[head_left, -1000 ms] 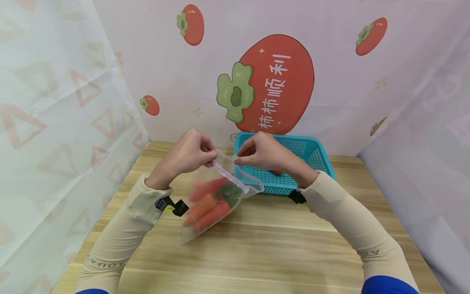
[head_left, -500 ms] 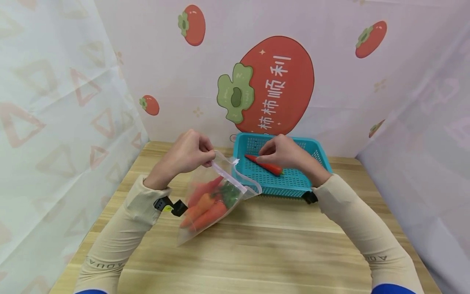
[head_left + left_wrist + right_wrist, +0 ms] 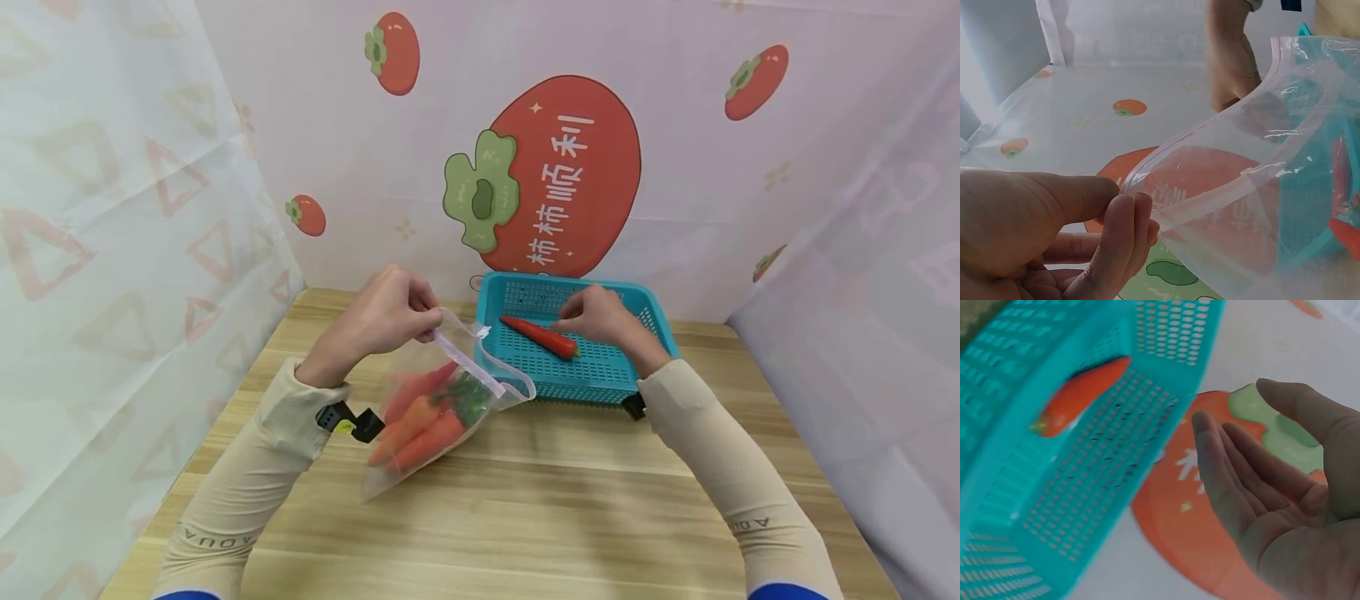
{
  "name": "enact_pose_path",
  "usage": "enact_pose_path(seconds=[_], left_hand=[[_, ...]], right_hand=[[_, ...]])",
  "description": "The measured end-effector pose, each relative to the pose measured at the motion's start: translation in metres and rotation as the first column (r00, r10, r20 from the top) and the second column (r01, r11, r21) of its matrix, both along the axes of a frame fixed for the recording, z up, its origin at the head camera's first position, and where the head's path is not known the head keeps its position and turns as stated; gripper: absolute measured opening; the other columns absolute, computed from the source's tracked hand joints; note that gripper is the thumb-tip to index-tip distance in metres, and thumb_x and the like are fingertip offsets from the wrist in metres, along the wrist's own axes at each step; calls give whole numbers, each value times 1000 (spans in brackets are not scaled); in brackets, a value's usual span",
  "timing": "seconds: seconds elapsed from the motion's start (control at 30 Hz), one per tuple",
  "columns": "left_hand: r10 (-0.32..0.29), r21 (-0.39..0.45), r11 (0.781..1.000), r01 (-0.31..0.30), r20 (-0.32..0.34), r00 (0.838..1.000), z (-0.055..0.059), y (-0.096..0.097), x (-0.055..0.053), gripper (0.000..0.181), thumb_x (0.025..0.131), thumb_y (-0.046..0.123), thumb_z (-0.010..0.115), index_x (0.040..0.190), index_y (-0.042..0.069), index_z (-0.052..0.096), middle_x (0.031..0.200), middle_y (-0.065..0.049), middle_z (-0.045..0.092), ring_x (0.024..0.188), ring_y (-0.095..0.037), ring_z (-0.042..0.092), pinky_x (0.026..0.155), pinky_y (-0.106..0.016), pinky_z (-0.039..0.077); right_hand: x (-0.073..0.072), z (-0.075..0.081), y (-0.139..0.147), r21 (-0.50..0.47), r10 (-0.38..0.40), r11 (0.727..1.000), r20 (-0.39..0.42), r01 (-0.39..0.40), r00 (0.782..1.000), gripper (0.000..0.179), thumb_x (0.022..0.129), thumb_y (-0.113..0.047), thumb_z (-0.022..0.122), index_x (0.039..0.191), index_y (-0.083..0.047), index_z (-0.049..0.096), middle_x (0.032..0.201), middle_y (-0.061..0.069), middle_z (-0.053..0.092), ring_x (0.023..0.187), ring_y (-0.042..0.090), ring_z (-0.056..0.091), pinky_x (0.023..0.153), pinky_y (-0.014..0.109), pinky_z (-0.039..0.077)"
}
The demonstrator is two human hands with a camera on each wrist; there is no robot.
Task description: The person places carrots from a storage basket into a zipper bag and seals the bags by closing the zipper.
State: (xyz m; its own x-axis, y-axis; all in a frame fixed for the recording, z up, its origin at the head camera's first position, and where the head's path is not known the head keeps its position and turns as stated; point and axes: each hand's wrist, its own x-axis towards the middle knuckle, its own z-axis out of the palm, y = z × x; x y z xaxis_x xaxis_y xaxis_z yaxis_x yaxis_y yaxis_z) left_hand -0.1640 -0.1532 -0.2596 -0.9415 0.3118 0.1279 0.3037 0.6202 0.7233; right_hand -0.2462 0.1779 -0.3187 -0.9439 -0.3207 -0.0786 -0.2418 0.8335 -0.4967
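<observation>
My left hand pinches the top corner of a clear zip bag between thumb and fingertips. Several orange and red carrots and something green lie inside it. The bag's mouth hangs apart on the right, and its zip strip shows in the left wrist view. Over the turquoise basket hovers my right hand, holding nothing, thumb and fingers apart in the right wrist view. A single red-orange carrot lies in the basket, just left of that hand.
The basket stands at the back of the wooden table, near the printed backdrop. Fabric walls rise on both sides. Black wrist cameras are strapped to both sleeves.
My right hand has let go of the bag's mouth and moved right over the basket, uncovering the carrot there. The left hand keeps its hold, almost still.
</observation>
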Motion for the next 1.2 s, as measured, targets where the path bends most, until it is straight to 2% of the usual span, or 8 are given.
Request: enact_pose_path(seconds=[0.3,0.37,0.47,0.53,0.67,0.8,0.97,1.2], left_hand=[[2,-11,1000,-2,-2,1000,0,-2,2,17,87,4,62,82,3,78,69,-5,76,62,-16,74,62,-25,58],[4,-9,1000,-4,2,1000,0,-2,2,17,87,4,62,82,3,78,69,-5,76,63,-18,75,62,-25,58],[7,-6,1000,-7,6,1000,0,-2,3,17,87,4,62,83,2,78,70,-5,77,64,-20,76,62,-25,59],[7,-6,1000,-7,7,1000,0,-2,3,17,87,4,62,83,2,78,70,-5,77,65,-21,77,62,-25,59],[7,-6,1000,-7,2,1000,0,-3,3,17,87,4,61,82,3,78,70,-5,77,65,-22,77,61,-25,59],[7,-4,1000,-7,2,1000,0,-3,3,18,87,4,61,82,3,78,70,-6,77,67,-25,77,61,-25,59],[10,-5,1000,-10,2,1000,0,-3,3,17,87,4,61,82,3,78,70,-6,77,63,-18,75,62,-26,60],[11,-6,1000,-11,7,1000,1,-3,4,18,87,3,61,81,3,78,70,-7,76,60,-13,73,62,-27,61]], right_hand=[[-15,-49,14,-7,-131,991,5,131,991,38,99,-21,72,123,8,72,128,30,70,122,44,62,113,64,46],[-17,-60,15,-20,-152,988,-2,152,988,40,99,-20,72,125,10,70,131,32,67,122,45,62,108,63,51],[-20,-75,16,-33,-184,983,-11,183,983,26,97,-17,74,101,8,70,102,27,66,92,36,60,89,52,58],[-23,-81,15,-35,-207,978,-4,207,978,27,97,-16,74,83,1,59,82,15,51,75,26,45,65,38,47],[-26,-90,13,10,-246,969,-7,246,969,36,96,-17,75,77,-7,47,76,4,32,66,18,29,59,32,30],[-27,-93,12,59,-283,957,-1,283,959,25,96,-18,75,102,3,65,90,13,57,74,20,48,64,33,44],[-28,-93,9,94,-296,952,26,292,955,41,98,-21,74,122,9,61,115,26,64,92,31,61,77,42,57],[-34,-102,8,109,-281,955,19,277,960,30,97,-17,73,113,6,61,108,23,65,90,30,58,78,41,55]])
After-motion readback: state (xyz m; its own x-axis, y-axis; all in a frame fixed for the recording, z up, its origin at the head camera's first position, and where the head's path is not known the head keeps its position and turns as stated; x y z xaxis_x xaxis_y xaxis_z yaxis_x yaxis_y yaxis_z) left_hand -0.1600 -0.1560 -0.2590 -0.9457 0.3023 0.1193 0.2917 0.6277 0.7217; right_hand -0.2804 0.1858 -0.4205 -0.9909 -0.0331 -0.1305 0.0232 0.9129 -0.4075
